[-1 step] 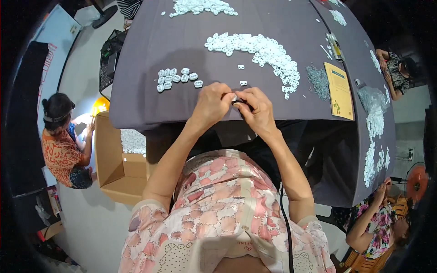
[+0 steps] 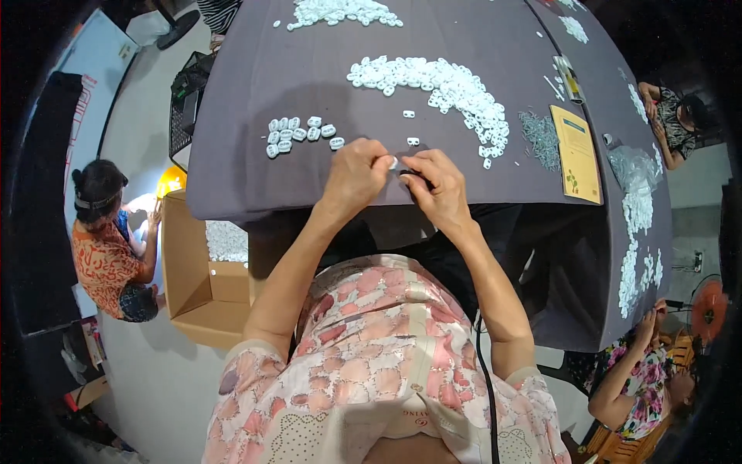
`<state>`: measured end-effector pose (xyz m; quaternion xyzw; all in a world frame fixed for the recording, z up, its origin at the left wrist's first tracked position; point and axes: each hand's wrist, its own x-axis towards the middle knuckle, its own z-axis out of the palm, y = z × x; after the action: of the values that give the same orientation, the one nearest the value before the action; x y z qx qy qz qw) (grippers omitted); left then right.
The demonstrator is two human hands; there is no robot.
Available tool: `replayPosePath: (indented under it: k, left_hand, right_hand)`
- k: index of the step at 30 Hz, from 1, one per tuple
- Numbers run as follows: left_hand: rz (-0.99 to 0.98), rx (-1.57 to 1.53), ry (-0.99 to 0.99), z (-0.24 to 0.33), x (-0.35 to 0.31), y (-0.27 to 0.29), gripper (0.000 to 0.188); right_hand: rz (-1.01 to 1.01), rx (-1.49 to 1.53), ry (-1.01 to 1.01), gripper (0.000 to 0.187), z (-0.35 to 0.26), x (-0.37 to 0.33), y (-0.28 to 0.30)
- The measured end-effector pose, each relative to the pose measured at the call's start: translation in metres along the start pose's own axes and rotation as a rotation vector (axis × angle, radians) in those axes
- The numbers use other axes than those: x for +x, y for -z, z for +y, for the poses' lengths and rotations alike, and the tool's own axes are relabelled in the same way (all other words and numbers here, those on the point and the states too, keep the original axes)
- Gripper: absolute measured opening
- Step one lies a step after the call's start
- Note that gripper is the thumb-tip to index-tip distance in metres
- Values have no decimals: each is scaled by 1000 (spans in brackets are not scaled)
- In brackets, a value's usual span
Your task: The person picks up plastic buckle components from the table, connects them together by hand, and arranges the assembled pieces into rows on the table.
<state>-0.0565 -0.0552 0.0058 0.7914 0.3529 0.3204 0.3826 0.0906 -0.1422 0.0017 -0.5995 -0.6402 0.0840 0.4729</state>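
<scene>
Close to the table's near edge, my left hand (image 2: 354,179) pinches a small white plastic piece (image 2: 393,163) between thumb and fingers. Just right of it, my right hand (image 2: 440,185) is closed around a thin black thing (image 2: 410,173), mostly covered by the fingers, its kind unclear. A narrow gap shows between the two hands. Beyond them lie two loose white two-holed pieces, one (image 2: 413,141) nearer and one (image 2: 409,114) farther. A curved heap of such white pieces (image 2: 433,76) spreads behind, and a small group of grey-white oval pieces (image 2: 299,134) lies to the left.
On the grey tablecloth (image 2: 255,178), a pile of thin grey bits (image 2: 539,139) lies beside a yellow booklet (image 2: 576,155). A clear plastic bag (image 2: 635,170) lies farther right. An open cardboard box (image 2: 205,301) stands left, near a person (image 2: 112,240). Other people sit at the right.
My hands have drawn slightly apart. The black thing in my right hand has moved away from the white piece in my left.
</scene>
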Motion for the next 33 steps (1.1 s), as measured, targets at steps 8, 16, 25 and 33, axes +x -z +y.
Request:
replayPosePath:
  k: [8, 16, 25, 33]
  left_hand:
    - [241, 431, 155, -18, 8, 44, 14]
    - [114, -1, 80, 0, 4, -1, 15]
    - [-47, -915, 418, 16, 11, -27, 16]
    - [-76, -873, 429, 22, 2, -39, 10]
  right_hand:
    - [38, -123, -50, 12, 13, 7, 23]
    - [-8, -342, 135, 11, 26, 34, 12]
    - [6, 443, -453, 10, 10, 23, 13]
    - [-26, 263, -266, 11, 6, 5, 55]
